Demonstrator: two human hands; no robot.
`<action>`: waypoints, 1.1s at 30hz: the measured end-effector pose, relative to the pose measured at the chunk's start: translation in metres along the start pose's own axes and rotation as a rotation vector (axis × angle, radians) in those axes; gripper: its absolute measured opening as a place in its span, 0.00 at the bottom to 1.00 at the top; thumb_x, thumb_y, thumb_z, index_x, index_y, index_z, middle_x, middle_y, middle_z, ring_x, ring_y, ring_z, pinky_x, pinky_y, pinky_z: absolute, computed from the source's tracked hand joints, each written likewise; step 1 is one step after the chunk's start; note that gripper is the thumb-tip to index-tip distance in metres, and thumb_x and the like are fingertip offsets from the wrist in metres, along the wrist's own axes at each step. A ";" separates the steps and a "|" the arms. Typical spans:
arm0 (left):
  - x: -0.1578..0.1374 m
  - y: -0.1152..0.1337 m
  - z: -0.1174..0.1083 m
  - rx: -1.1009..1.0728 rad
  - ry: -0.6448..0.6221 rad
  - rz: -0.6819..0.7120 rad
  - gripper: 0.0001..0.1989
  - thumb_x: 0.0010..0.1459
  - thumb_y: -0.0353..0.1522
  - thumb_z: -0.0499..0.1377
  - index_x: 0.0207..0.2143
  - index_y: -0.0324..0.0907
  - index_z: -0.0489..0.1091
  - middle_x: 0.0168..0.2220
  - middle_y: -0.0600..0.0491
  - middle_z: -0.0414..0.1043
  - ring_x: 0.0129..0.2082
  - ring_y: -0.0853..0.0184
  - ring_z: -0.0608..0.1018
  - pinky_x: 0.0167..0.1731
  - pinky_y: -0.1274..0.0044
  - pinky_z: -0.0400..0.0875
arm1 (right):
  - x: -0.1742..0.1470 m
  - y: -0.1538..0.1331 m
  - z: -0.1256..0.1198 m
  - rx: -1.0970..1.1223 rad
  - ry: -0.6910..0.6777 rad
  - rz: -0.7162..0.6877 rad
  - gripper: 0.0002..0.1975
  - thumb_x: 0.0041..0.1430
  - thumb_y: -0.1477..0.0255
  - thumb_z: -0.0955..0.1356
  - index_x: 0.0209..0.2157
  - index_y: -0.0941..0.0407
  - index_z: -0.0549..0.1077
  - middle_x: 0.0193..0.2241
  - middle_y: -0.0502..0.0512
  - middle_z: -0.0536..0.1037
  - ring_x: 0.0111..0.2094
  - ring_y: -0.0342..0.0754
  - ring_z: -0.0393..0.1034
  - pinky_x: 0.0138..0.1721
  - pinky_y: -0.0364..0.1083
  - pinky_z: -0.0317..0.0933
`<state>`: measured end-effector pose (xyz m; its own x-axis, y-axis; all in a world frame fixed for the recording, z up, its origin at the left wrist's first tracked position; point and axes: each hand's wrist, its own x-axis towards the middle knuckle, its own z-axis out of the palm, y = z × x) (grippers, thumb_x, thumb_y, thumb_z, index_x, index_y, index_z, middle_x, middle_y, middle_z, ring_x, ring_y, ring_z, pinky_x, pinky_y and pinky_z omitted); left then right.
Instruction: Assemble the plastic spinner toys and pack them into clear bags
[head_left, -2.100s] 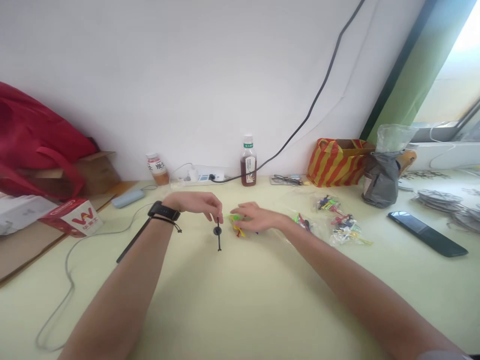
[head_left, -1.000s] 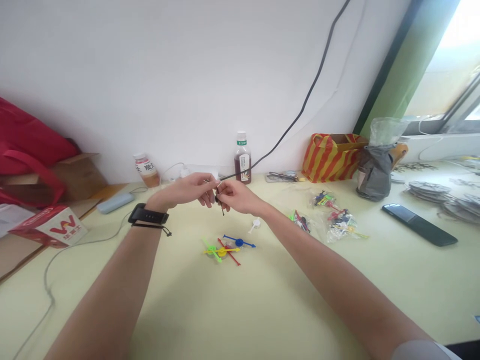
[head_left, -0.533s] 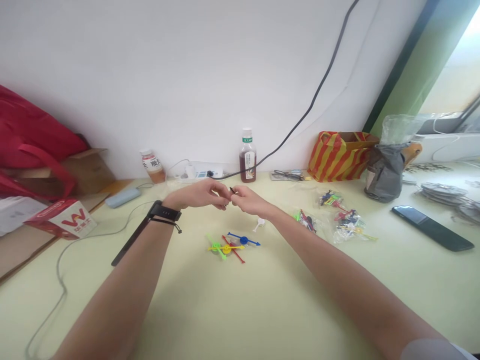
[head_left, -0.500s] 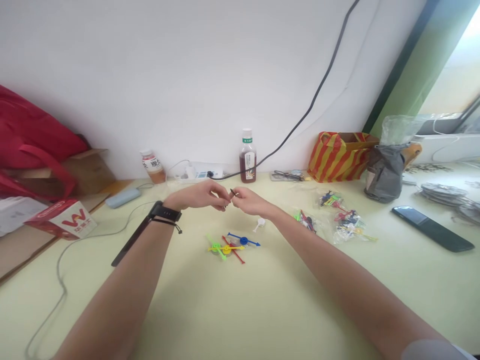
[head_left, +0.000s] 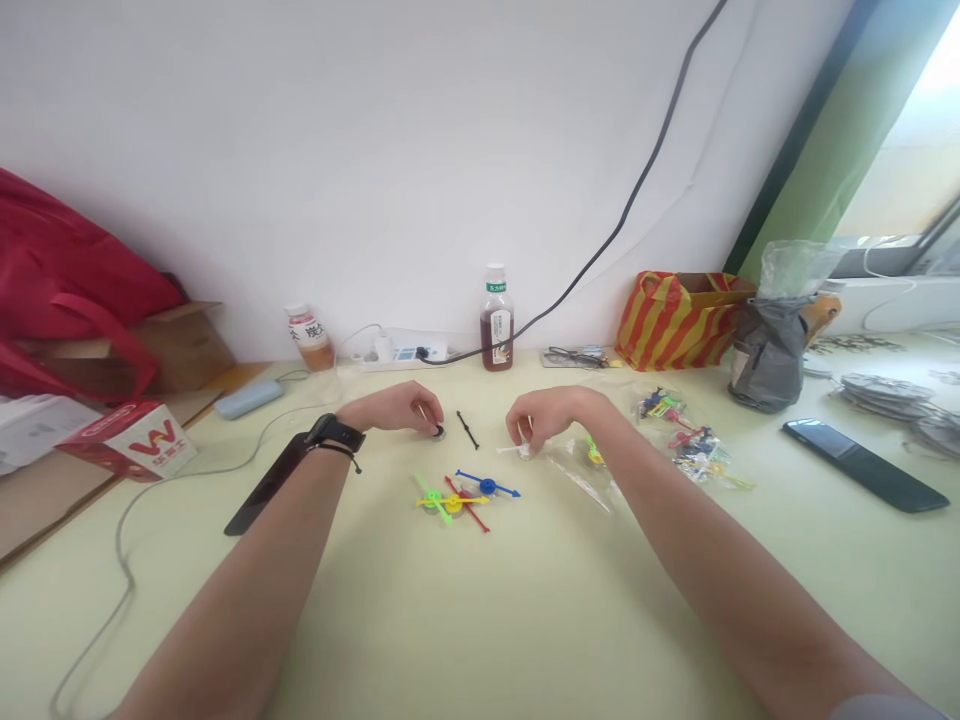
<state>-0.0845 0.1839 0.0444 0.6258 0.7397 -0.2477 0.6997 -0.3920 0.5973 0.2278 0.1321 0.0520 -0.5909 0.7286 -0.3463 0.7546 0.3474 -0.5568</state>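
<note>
My left hand (head_left: 403, 408), wearing a black watch, pinches a small round black piece (head_left: 438, 432) near the tabletop. Just right of it a black plastic arrow (head_left: 468, 431) lies alone on the table. The fingers of my right hand (head_left: 546, 412) are closed on a white spinner arrow (head_left: 513, 449), partly hidden under the fingertips. Nearer to me lie a green arrow spinner (head_left: 433, 499), a yellow arrow spinner (head_left: 453, 501), a red arrow (head_left: 477, 517) and a blue arrow spinner (head_left: 488, 487), some overlapping.
Clear plastic bags of coloured pieces (head_left: 694, 445) lie beyond my right forearm, with a dark phone (head_left: 862, 465) farther right. A tea bottle (head_left: 497, 325) and a power strip (head_left: 405, 355) stand by the wall. A red-white box (head_left: 131, 440) is at left.
My hands have moved apart. The black arrow, earlier between my fingers, now lies on the table. My right hand has come down onto the white spinner arrow; my left keeps a black round piece.
</note>
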 end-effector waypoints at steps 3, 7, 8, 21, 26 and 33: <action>-0.002 0.005 -0.003 0.059 0.066 0.009 0.20 0.50 0.47 0.69 0.41 0.45 0.80 0.39 0.49 0.83 0.40 0.60 0.83 0.37 0.76 0.74 | 0.004 0.003 0.004 0.056 0.060 0.009 0.11 0.35 0.78 0.79 0.25 0.54 0.79 0.24 0.48 0.79 0.24 0.45 0.71 0.27 0.42 0.58; -0.010 0.033 -0.004 0.097 0.212 0.070 0.19 0.56 0.49 0.66 0.42 0.45 0.79 0.39 0.50 0.82 0.39 0.61 0.82 0.36 0.76 0.74 | 0.008 -0.003 0.006 0.209 0.183 -0.062 0.08 0.42 0.78 0.76 0.27 0.56 0.76 0.23 0.51 0.80 0.24 0.47 0.74 0.27 0.43 0.62; -0.012 0.043 -0.004 0.065 0.228 0.112 0.19 0.57 0.48 0.65 0.43 0.45 0.79 0.40 0.50 0.82 0.40 0.61 0.81 0.37 0.76 0.74 | 0.009 -0.007 0.005 0.261 0.222 -0.089 0.07 0.45 0.77 0.75 0.28 0.56 0.75 0.24 0.52 0.81 0.26 0.47 0.75 0.28 0.43 0.64; -0.015 0.091 0.008 -0.078 0.214 0.264 0.13 0.57 0.42 0.66 0.39 0.43 0.79 0.37 0.49 0.83 0.40 0.59 0.83 0.38 0.72 0.77 | 0.024 -0.036 0.022 0.670 0.408 -0.277 0.03 0.54 0.72 0.68 0.32 0.55 0.69 0.29 0.52 0.79 0.29 0.43 0.72 0.33 0.42 0.68; -0.010 0.070 0.007 -0.124 0.142 0.196 0.12 0.55 0.42 0.67 0.34 0.43 0.77 0.34 0.49 0.83 0.37 0.59 0.84 0.36 0.73 0.77 | 0.037 -0.035 0.035 0.488 0.492 -0.111 0.07 0.61 0.71 0.64 0.40 0.55 0.71 0.33 0.52 0.76 0.29 0.44 0.68 0.29 0.42 0.62; 0.012 0.029 0.017 -0.022 0.172 0.222 0.15 0.49 0.43 0.71 0.33 0.42 0.79 0.35 0.49 0.83 0.37 0.61 0.83 0.36 0.74 0.75 | 0.053 -0.014 0.052 0.125 0.526 0.057 0.16 0.57 0.74 0.71 0.48 0.57 0.73 0.40 0.60 0.78 0.41 0.54 0.72 0.36 0.45 0.60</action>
<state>-0.0509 0.1715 0.0456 0.6939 0.7196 0.0236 0.5427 -0.5443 0.6397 0.1706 0.1347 0.0022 -0.3031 0.9526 0.0280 0.7228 0.2489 -0.6446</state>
